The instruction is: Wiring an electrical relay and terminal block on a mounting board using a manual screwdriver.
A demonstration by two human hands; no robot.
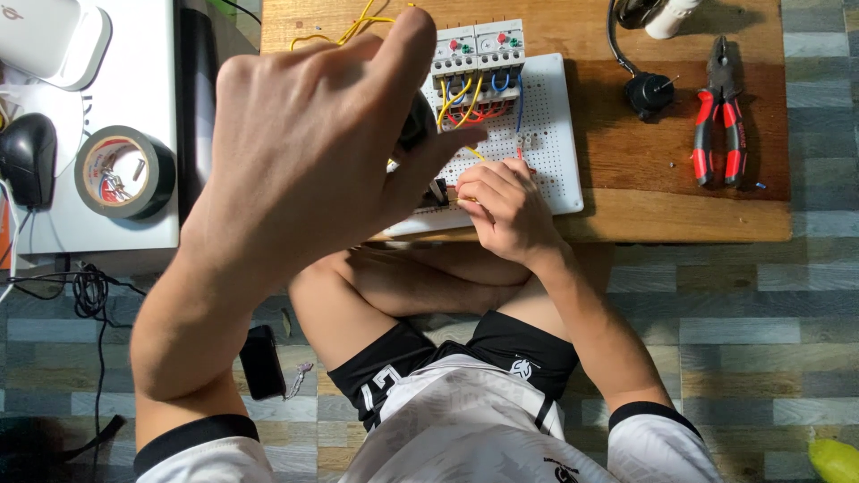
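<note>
At far left: tape roll [124, 172], untouched.
Left hand [304, 152]: raised, fingers loosely spread, a dark object behind it.
Right hand [506, 207]: fingers pinched at perforated board [555, 134], apparently seating a wire.
Next: calls for steady fingertips.
At right: pliers [721, 114] on worktop [644, 170].

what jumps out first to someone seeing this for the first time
The left hand, raised close to the camera, fills the middle and covers part of the white perforated board on the wooden table. The right hand rests on the board's front edge, below the wired grey modules. Red-handled pliers lie at far right.
</note>
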